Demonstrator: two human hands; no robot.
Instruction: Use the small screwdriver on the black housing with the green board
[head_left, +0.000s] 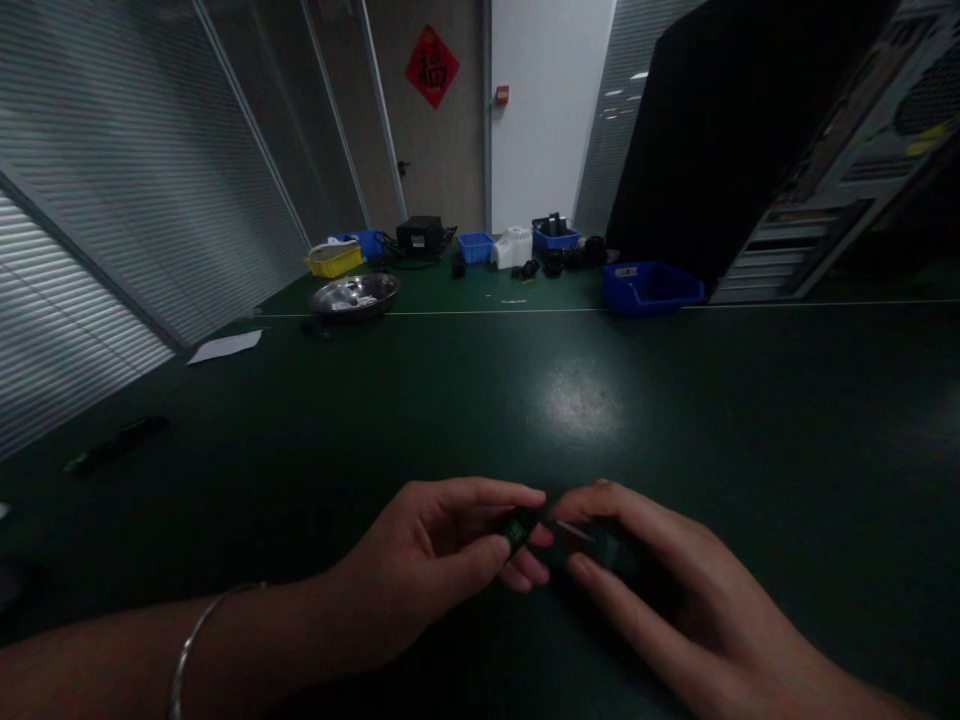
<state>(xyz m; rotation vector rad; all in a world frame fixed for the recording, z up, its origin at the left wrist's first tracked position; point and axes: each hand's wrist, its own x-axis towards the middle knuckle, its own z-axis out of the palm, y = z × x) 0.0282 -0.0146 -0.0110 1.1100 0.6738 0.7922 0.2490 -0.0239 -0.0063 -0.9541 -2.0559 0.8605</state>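
Between the thumb and fingers of my left hand (442, 550) is a small dark cylinder with green print (519, 530), held tilted over the table. My right hand (675, 590) is beside it, with thumb and index finger curled around a thin metal-shafted tool with a dark greenish handle (577, 533). The tool's narrow end points left and meets or nearly meets the dark end of the cylinder; dim light hides whether they are joined. Much of the handle is lost in shadow inside my right hand.
A dark green table (450, 400) spreads ahead. On it are a metal bowl (354, 296), a blue bin (651, 288), a yellow basket (335, 262), a white sheet (225, 346) and a dark slim object (120, 443) at left. A large black computer case (720, 130) stands back right.
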